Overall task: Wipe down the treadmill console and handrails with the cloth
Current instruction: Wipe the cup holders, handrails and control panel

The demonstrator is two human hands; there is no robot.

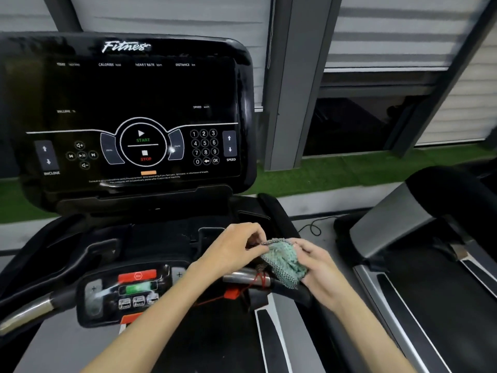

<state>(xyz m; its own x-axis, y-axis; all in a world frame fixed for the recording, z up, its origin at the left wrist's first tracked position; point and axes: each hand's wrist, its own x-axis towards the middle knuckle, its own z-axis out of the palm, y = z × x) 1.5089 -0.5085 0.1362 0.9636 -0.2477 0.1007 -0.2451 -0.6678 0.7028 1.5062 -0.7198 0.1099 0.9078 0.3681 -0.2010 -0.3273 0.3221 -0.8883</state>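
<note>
Both hands hold the cloth (285, 261) over the treadmill's near right side. The left hand (231, 246) pinches its top hem; the right hand (320, 267) cups it from beneath, fingers seemingly curled round it. Just below lies the handrail (242, 277), running left to right. The console (129, 117) stands farther off, up-left.

Left hand (231, 247) pinches top edge of green cloth (285, 261); right hand (318, 267) grips it, above chrome handrail (243, 277). Black console (129, 114) far left.
</note>
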